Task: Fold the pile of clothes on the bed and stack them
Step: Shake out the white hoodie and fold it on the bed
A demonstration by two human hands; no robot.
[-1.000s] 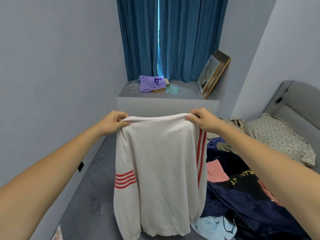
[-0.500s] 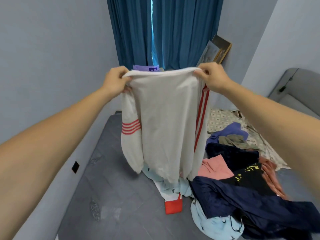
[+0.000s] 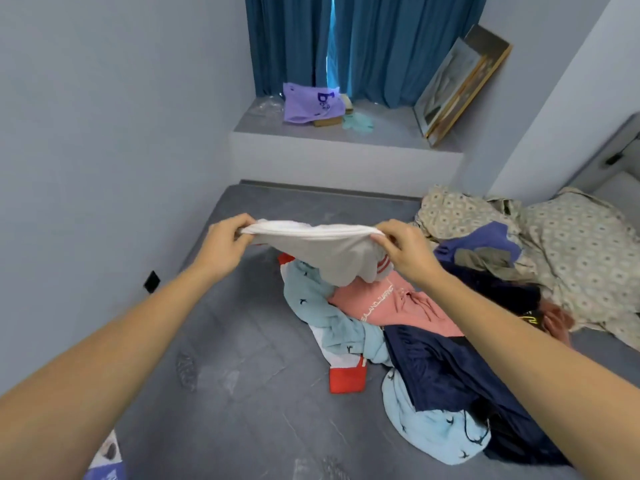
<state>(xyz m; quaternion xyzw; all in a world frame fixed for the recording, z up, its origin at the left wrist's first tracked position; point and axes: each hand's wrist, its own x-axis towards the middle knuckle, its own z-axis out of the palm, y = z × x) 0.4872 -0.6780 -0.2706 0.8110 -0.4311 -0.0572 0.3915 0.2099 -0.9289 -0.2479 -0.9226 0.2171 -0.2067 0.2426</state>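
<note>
A white sweatshirt with red stripes [image 3: 332, 252] hangs stretched between both hands over the grey bed [image 3: 242, 393]. My left hand [image 3: 221, 244] pinches its left top edge, my right hand [image 3: 403, 247] pinches the right top edge. Its lower part trails down onto the pile of clothes [image 3: 398, 341], most of its body foreshortened and hidden. The pile holds a light blue garment [image 3: 322, 306], a pink one [image 3: 391, 306], a dark navy one [image 3: 440, 368] and a red piece [image 3: 346, 379].
A patterned beige blanket [image 3: 571, 258] lies bunched at the right with a purple garment [image 3: 485, 240] on it. A grey wall runs along the left. Beyond the bed, a window ledge [image 3: 346, 157] carries a purple bag [image 3: 308, 102] and leaning picture frames [image 3: 457, 84].
Both hands have swung the sweatshirt down from chest height and forward, so it now lies low over the pile instead of hanging full length. The view has tilted down.
</note>
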